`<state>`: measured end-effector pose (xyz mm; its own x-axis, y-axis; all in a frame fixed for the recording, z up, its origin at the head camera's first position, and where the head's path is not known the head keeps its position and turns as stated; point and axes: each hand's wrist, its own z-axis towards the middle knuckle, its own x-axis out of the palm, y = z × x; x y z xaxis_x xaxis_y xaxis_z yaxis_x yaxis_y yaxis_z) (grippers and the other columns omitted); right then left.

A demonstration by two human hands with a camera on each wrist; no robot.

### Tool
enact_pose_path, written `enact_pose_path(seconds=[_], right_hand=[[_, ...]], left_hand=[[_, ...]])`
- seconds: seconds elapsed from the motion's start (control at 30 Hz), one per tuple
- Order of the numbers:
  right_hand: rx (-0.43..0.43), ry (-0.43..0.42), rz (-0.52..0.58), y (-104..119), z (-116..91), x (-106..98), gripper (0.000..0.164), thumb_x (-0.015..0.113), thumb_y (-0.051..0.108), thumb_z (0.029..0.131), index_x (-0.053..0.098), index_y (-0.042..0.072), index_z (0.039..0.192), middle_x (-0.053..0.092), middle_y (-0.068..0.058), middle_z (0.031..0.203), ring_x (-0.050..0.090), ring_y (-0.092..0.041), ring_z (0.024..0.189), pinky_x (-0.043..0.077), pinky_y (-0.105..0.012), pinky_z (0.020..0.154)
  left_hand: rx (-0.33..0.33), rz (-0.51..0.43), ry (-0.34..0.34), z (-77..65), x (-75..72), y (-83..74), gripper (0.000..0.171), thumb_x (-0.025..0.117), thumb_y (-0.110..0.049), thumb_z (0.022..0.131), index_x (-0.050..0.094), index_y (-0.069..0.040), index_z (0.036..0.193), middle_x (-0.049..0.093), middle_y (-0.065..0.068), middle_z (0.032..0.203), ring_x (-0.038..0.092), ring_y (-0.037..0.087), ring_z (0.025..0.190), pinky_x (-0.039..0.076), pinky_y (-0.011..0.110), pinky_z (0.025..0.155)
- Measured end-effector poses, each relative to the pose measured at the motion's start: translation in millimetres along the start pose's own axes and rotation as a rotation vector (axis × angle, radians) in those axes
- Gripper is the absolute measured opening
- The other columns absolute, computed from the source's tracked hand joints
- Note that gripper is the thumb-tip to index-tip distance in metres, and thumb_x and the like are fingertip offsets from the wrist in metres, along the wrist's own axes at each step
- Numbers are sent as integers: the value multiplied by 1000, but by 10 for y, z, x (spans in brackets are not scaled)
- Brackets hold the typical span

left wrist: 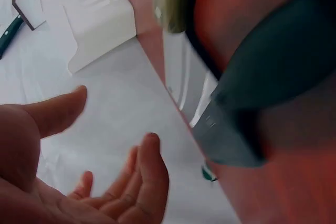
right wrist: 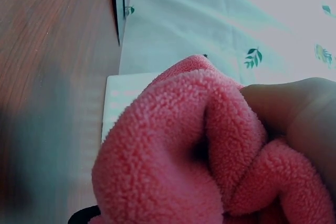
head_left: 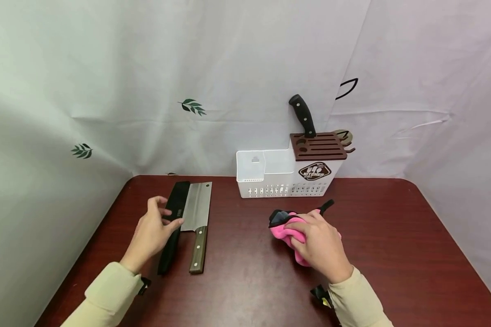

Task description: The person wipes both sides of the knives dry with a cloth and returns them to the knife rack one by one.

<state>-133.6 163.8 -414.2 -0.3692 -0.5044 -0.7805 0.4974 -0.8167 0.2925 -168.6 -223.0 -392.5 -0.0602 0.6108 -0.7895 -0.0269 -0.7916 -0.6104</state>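
Note:
My left hand (head_left: 150,229) hovers over a black knife (head_left: 179,197), thumb and fingers spread apart. The left wrist view has these fingers with nothing between them, beside the knife's blurred dark handle (left wrist: 286,51). Right alongside lies a cleaver (head_left: 198,204), its steel blade pointing away and its wooden handle toward me. My right hand (head_left: 321,243) grips a bunched pink fleecy cloth (head_left: 286,232) with black edging and a black loop. Close up in the right wrist view, thick folds of the cloth (right wrist: 157,150) hide most of the fingers.
A white perforated rack (head_left: 251,188) with a brown slotted top (head_left: 321,152) stands at the table's back edge. One black-handled knife (head_left: 303,116) is upright in a slot. Scissors-like handles (head_left: 344,136) show at its right side. A white curtain (head_left: 229,68) hangs behind the reddish-brown table (head_left: 245,281).

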Motion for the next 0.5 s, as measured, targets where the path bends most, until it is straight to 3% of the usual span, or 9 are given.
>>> enact_pose_path(seconds=[0.17,0.5], right_hand=[[-2,-1,1,3,1,3,19,90,23,72,78,23,87,73,9,99,62,-14,93,55,-36,67],[-1,-3,1,-6,5,-22,16,89,27,75,78,24,87,73,9,99,62,-14,94,55,-36,68]], left_hand=[[-104,52,-16,-187,65,114,65,75,-21,91,34,4,134,64,27,114,68,36,92,52,49,71],[-189,73,28,-382,181,336,65,76,-30,89,40,7,128,66,27,109,65,41,93,50,54,74]])
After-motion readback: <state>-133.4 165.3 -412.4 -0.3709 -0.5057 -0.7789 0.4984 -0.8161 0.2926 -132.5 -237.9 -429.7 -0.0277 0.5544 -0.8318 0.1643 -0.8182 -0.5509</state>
